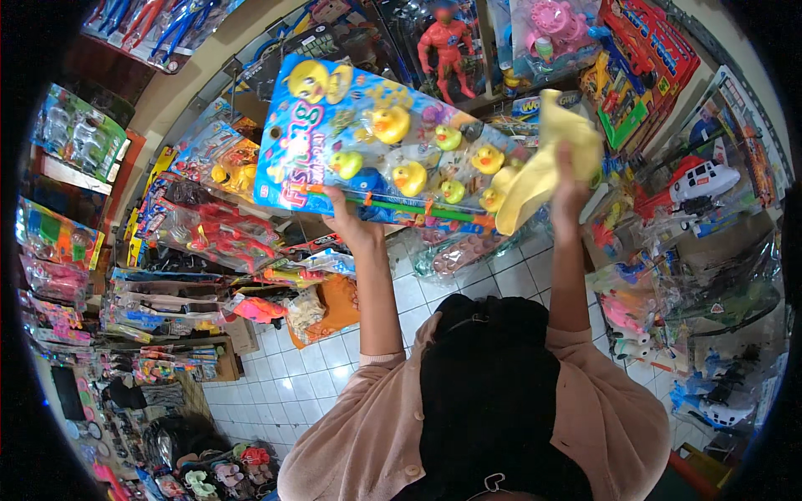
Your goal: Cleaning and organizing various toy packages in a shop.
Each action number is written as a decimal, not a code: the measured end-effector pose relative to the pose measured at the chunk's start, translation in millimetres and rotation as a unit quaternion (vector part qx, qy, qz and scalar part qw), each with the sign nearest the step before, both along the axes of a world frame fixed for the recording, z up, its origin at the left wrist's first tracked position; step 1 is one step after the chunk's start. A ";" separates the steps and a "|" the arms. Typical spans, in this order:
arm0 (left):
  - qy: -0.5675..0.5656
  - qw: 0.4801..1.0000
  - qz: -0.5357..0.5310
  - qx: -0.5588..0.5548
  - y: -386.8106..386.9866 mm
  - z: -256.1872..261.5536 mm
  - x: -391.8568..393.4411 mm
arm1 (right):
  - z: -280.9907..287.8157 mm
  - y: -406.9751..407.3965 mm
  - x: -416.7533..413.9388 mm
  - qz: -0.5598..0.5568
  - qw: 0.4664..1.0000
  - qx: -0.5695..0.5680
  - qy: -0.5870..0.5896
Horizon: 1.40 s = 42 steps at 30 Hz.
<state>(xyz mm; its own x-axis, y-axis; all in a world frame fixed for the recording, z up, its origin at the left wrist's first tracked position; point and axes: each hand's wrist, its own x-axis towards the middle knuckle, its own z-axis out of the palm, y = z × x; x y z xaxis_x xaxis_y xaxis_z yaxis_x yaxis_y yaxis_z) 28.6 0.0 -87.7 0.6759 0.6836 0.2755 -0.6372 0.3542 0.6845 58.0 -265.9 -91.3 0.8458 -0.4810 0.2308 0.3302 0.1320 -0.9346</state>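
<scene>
A blue carded toy fishing set [369,119] with several yellow and green plastic ducks and a green rod is held up, tilted, in front of the shelves. My left hand [346,216] grips its lower edge near the rod's orange end. My right hand [571,181] is shut on a yellow cloth [532,181], which hangs over the right end of the card and covers part of it. Behind the card hangs a packaged red action figure [446,53].
Packaged toys hang at the left [213,232], and a packaged toy helicopter [702,181] is at the right. An orange cloth [335,310] lies low at the left. Below is a white tiled floor [301,388]. Shoes [229,473] stand at the lower left.
</scene>
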 end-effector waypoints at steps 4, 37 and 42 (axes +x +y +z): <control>-0.021 0.997 -0.053 -0.053 5.7 -5.4 3.7 | -7.0 6.4 7.3 0.047 0.993 -0.106 0.015; 0.020 0.703 0.158 0.693 -33.3 15.9 -35.3 | 33.9 13.8 66.5 0.186 0.875 -0.446 0.042; -0.003 0.593 0.051 0.803 -30.6 20.8 -5.6 | 44.3 14.0 64.7 0.233 0.872 -0.426 0.062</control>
<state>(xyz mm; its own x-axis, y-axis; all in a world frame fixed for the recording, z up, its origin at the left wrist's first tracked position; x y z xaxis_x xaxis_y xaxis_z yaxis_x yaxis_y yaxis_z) 23.0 -30.7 -67.0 0.6497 -0.4272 0.6288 -0.6032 -0.7931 0.0844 122.7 -251.9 -47.0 0.9473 0.2238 0.2294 0.3161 -0.5345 -0.7839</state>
